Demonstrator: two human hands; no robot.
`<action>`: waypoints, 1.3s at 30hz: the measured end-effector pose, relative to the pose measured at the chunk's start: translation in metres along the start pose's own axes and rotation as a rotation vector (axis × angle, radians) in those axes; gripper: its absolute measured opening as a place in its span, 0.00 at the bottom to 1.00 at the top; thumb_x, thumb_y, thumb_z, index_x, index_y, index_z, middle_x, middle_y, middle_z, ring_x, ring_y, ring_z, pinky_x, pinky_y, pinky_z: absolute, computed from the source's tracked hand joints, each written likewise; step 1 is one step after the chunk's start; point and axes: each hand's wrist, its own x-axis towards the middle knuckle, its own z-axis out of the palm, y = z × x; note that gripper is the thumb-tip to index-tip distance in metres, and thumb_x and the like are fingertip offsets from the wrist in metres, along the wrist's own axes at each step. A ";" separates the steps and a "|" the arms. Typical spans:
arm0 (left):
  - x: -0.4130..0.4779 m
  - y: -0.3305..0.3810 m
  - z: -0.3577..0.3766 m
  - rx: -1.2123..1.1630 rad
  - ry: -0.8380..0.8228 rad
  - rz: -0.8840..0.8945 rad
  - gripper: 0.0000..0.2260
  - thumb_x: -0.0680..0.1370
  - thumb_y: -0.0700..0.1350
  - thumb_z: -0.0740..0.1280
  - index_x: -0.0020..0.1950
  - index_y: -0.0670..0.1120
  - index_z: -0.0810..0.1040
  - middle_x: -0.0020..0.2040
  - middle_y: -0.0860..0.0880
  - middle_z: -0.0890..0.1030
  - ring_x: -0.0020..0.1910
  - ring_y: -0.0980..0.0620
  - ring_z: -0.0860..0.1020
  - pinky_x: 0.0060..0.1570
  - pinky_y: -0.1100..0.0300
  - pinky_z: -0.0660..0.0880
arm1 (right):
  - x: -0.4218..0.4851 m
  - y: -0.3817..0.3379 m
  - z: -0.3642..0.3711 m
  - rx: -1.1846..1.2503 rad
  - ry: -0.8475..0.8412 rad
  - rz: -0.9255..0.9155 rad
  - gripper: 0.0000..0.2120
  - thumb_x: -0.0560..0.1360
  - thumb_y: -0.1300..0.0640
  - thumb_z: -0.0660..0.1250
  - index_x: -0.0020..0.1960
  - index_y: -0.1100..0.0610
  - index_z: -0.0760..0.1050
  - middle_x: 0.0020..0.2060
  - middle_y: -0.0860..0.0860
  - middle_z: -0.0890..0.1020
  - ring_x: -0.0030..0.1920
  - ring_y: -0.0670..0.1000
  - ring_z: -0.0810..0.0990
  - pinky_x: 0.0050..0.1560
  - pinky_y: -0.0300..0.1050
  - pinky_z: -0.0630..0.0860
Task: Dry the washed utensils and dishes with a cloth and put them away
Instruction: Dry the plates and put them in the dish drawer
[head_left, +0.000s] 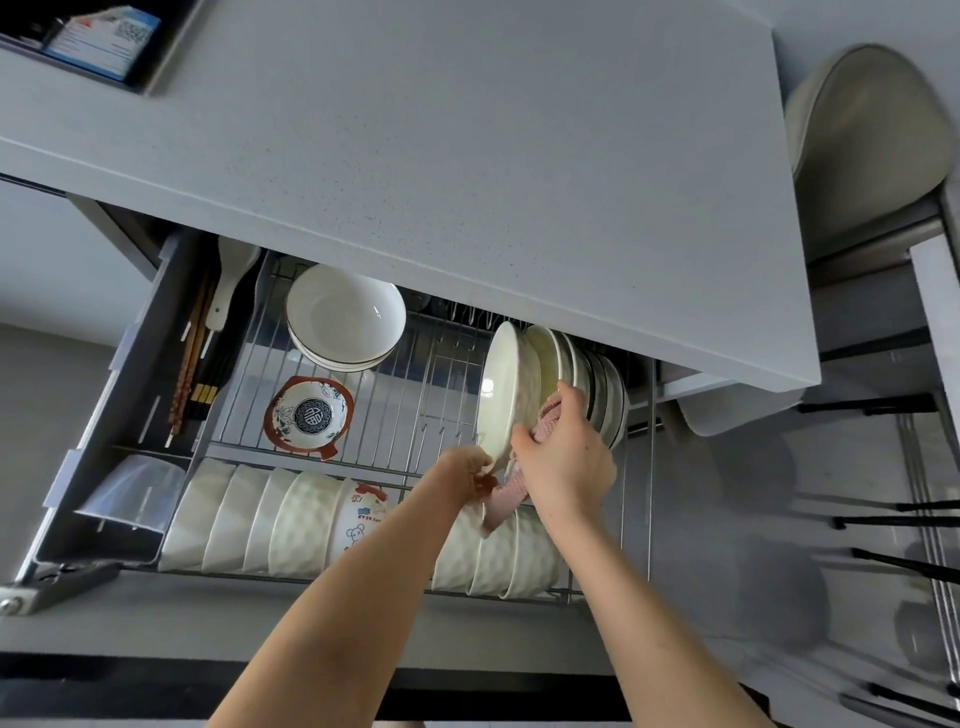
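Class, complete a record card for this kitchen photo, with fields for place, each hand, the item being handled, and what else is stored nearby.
Place: pulled-out drawer with wire rack under a grey countertop
Item handled: white plate, upright on edge, beside the plate row
Left hand: grips the plate's lower rim
Right hand: holds pink cloth against the plate's back
Stored nearby: stacked bowls, patterned dish, chopsticks
Task stage: plate apparently being slotted in, not yet released
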 end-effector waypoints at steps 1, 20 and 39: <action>-0.005 0.000 -0.003 0.027 0.022 0.012 0.11 0.81 0.37 0.56 0.38 0.39 0.66 0.35 0.44 0.71 0.31 0.49 0.72 0.25 0.57 0.74 | -0.005 0.002 -0.008 0.005 0.008 -0.026 0.30 0.74 0.46 0.66 0.73 0.49 0.61 0.55 0.49 0.81 0.52 0.53 0.81 0.40 0.40 0.66; -0.279 -0.044 -0.144 -0.311 0.118 0.431 0.07 0.78 0.41 0.65 0.53 0.38 0.75 0.46 0.40 0.79 0.41 0.45 0.79 0.45 0.51 0.78 | -0.117 -0.104 -0.135 0.244 -0.276 -0.644 0.32 0.72 0.44 0.68 0.73 0.49 0.62 0.52 0.49 0.82 0.50 0.51 0.80 0.43 0.40 0.69; -0.573 -0.314 -0.447 -0.370 1.053 1.022 0.08 0.73 0.48 0.73 0.50 0.48 0.81 0.45 0.46 0.84 0.42 0.56 0.79 0.39 0.70 0.71 | -0.479 -0.476 -0.155 0.613 -1.175 -1.206 0.12 0.71 0.55 0.73 0.53 0.54 0.77 0.46 0.50 0.83 0.43 0.48 0.83 0.44 0.51 0.82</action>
